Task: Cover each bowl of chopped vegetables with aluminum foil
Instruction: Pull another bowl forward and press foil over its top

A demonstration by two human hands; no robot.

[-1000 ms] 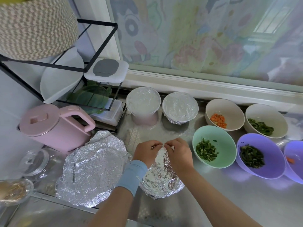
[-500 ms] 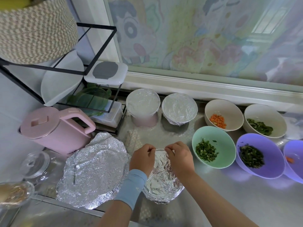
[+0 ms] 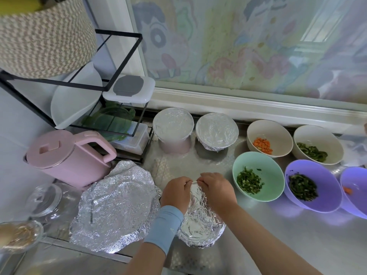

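Observation:
A bowl wrapped in crinkled aluminum foil (image 3: pixel 200 225) stands on the steel counter in front of me. My left hand (image 3: pixel 175 192) and my right hand (image 3: pixel 216 190) both pinch the foil at the bowl's far rim, fingertips almost meeting. Two foil-covered bowls stand at the back: one on a pink bowl (image 3: pixel 173 124), one lower (image 3: pixel 216 130). Uncovered are a cream bowl with carrot cubes (image 3: pixel 278 133), a cream bowl with green pieces (image 3: pixel 327 139), a mint bowl with chopped greens (image 3: pixel 268 169) and a purple bowl with dark greens (image 3: pixel 321 187).
A large foil-covered dish (image 3: pixel 115 207) lies left of my hands. Behind it are a pink kettle (image 3: pixel 65 157) and a black wire rack (image 3: pixel 111 90) with containers. A glass lid (image 3: pixel 44 199) sits far left. Another purple bowl (image 3: pixel 355 187) is cut by the right edge.
My hands parted a little along the far rim, then came back together. The foil that stood up in a peak a second ago now lies flatter over the bowl.

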